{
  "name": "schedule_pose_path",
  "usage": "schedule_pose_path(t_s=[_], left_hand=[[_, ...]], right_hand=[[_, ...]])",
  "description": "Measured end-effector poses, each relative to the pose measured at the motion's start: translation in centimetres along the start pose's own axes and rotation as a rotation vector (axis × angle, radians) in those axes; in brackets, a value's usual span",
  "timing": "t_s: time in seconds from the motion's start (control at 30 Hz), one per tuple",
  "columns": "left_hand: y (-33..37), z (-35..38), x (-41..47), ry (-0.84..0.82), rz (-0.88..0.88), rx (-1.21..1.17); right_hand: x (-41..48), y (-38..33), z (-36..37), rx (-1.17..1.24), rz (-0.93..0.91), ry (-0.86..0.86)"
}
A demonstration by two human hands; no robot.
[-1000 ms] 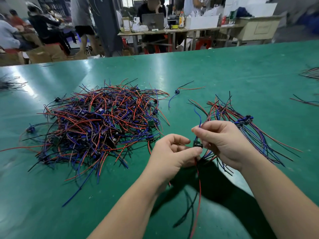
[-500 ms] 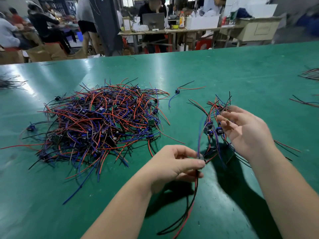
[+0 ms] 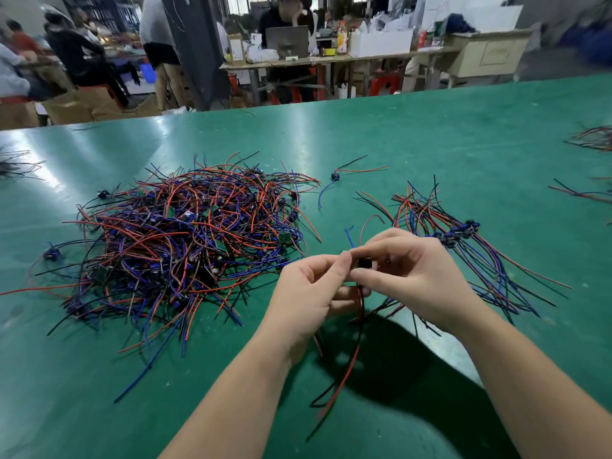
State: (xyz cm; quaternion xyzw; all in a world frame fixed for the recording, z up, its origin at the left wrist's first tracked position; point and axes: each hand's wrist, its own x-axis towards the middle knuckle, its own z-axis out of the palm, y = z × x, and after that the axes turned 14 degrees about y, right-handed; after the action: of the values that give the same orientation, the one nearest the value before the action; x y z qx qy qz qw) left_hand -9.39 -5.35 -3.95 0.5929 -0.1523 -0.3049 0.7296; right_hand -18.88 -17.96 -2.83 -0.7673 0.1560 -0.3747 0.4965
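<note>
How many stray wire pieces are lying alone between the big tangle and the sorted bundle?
1. The stray piece lies on the table between the tangle and the bundle, beyond the held piece. Others may be buried in the tangle.

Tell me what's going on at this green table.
A person holds one small wired part between both hands: the left hand and right hand pinch it above the table, its red and black leads hanging down. A big tangled pile lies to the left, a neater bundle to the right.
</note>
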Motion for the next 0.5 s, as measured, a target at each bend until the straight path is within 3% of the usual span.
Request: schedule_pose_path(t_s=[0.2, 0.33, 0.5], left_hand=[[0.9, 0.1, -0.1, 0.085, -0.005, -0.031], [1.2, -0.3, 0.1, 0.128, -0.017, -0.069], [1.0, -0.4, 0.2, 0.186, 0.042, 0.01]], right_hand=[[1.7, -1.2, -1.0, 0.108, 0.033, 0.273], [4.7, -1.2, -3.7, -0.159, -0.014, 0.443], [7.2, 2.2, -3.9, -0.652, 0.042, 0.383]])
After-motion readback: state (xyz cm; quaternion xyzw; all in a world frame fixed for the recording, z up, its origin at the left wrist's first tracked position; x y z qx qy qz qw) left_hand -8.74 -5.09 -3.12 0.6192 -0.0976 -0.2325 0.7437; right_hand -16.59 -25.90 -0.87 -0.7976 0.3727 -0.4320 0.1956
